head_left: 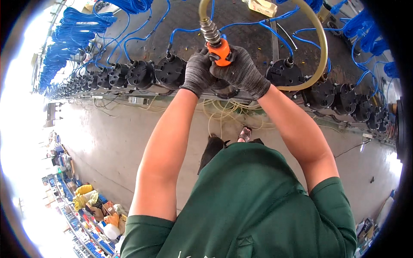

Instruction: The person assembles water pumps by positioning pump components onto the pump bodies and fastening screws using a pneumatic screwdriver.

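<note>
An orange air tool (220, 52) stands upright in front of me, a metal hose coupling (210, 31) on its top end. My right hand (241, 71), in a grey knit glove, is closed round its body. Pressed against the tool's left side is my left hand (198, 71), gloved alike and closed, with its fingertips partly hidden. From the coupling a yellowish air hose (322, 43) loops over to the right. Under my hands sits a black round-capped pump-like unit (224, 91); the tool's lower end is hidden.
Similar black round-capped units (140, 74) line the edge of a dark worktable (189, 13), blue cables running from their tops. Blue cable bundles (71, 34) lie at both sides. Pale hoses (223, 109) tangle below the table. Cluttered goods (92, 206) stand at lower left.
</note>
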Demonstrator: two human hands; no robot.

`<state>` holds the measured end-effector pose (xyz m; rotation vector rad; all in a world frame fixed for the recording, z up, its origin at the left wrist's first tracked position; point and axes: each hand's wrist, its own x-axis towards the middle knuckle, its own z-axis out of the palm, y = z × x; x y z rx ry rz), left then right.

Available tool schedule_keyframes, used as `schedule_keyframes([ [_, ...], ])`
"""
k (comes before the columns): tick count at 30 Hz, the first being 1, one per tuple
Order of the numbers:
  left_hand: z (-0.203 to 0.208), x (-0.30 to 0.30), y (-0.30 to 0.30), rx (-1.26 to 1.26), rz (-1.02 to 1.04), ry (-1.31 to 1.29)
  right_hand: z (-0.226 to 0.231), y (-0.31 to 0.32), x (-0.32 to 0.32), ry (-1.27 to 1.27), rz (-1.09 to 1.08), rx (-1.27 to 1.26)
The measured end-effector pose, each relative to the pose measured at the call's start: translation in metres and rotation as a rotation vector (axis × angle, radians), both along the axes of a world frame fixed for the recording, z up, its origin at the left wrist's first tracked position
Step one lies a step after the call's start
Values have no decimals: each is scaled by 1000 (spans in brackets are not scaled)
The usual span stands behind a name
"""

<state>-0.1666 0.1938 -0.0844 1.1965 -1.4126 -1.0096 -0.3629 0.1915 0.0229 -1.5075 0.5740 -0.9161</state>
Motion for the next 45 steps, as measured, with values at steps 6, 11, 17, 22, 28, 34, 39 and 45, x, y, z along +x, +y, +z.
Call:
schedule_keyframes([
  [6, 5, -7, 0, -73, 0, -80, -2, -14, -6, 92, 70, 82],
  [11, 3, -6, 0, -10, 40, -16, -9, -10, -5, 21, 39, 17],
  [17, 19, -13, 3, -34, 15, -117, -12, -10, -6, 13, 0, 40],
  [22, 20, -15, 3, -64, 43, 25, -12, -11, -1, 29, -8, 1],
  [28, 16, -12, 2, -44, 51, -17, -9, -8, -5, -26, 19, 19],
  [34, 27, -11, 5, -3, -10, 51, -9, -8, -5, 92, 9, 17],
  [39, 39, -12, 9, -115, 12, -354, -7, -10, -2, -42, 55, 87],
  [45, 63, -17, 12, -244, 19, -963, -10, -13, -11, -35, 50, 62],
])
